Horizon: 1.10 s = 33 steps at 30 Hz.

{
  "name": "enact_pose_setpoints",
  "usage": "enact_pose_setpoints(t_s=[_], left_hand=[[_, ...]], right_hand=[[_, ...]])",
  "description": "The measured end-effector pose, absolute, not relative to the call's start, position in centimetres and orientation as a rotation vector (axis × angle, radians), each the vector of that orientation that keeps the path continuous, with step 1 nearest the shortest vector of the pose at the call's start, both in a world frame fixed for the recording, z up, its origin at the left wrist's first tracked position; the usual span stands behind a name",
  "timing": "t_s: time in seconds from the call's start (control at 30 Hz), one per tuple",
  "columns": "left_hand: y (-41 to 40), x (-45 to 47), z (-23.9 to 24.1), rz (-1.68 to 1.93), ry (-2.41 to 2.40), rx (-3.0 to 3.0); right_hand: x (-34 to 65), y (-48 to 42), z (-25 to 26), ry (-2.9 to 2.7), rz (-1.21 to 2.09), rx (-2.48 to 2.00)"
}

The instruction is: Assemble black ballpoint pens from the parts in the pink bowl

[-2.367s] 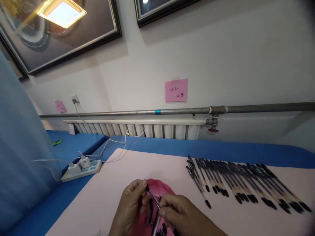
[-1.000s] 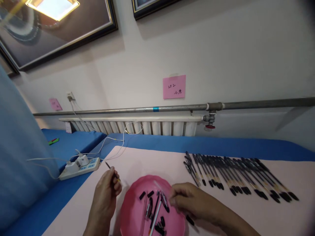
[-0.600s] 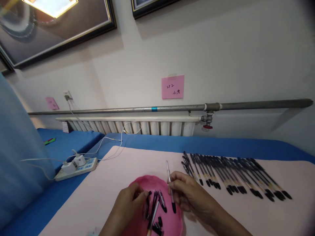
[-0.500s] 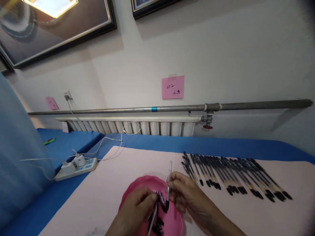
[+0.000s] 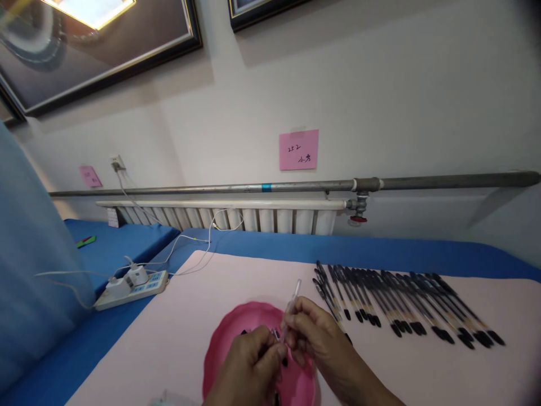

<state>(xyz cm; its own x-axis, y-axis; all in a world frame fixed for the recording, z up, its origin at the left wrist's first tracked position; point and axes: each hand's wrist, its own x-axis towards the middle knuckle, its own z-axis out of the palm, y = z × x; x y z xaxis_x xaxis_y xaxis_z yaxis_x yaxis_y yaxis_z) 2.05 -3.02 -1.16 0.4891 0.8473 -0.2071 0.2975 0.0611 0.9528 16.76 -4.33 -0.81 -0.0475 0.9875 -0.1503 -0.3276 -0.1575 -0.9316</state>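
Over a pink scalloped dish (image 5: 217, 332), my two hands meet. My right hand (image 5: 319, 332) pinches a clear pen barrel (image 5: 296, 293), its top end tilted up and to the right. The closed fingers of my left hand (image 5: 253, 363) meet the barrel's lower end; what they grip is hidden behind them. Small black pen parts (image 5: 284, 361) show in the dish between and below the hands, mostly covered. On the right, a row of black-capped pens (image 5: 393, 301) lies side by side on the pink sheet (image 5: 169, 327).
At the left, a white power strip (image 5: 147, 290) with plugged-in adapters sits on the blue table cover (image 5: 54, 347), its white cables running towards the wall. A radiator (image 5: 266, 220) and a metal pipe (image 5: 211, 189) line the wall behind. A blue curtain (image 5: 38, 282) hangs at far left.
My left hand has moved right, up to the lower end of the pen barrel. The barrel has tilted further right, and the black piece at its lower end is no longer visible there.
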Motion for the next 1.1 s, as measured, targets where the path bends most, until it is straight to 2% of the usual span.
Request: enact_pose_setpoints(t_s=[0.1,0.3,0.53,0.8,0.97,1.1], left_hand=[[-3.1,2.3,-1.2,0.53,0.925,1.35],[-3.2,2.8,-2.2,0.758,1.102,1.472],[-3.1,2.4,-1.5,0.523,0.881,1.268],[-3.0,2.5,-2.1,0.664,1.024,1.433],[-3.0,2.0,-1.3,0.473,0.785,1.187],[-3.0,1.7,-0.8,0.494,0.628,0.948]], right_hand=[[16.9,-4.3,-0.7,-0.845,1.482,-1.038],[16.9,-4.2,-0.9,-0.852,1.458,-1.058],[16.7,-4.3,-0.9,-0.836,1.494,-1.04],[16.6,-4.3,-0.9,-0.821,1.445,-1.103],[16.4,-4.4,-0.9,-0.769,1.523,-1.009],[16.3,-4.6,-0.7,-0.688,1.606,-0.848]])
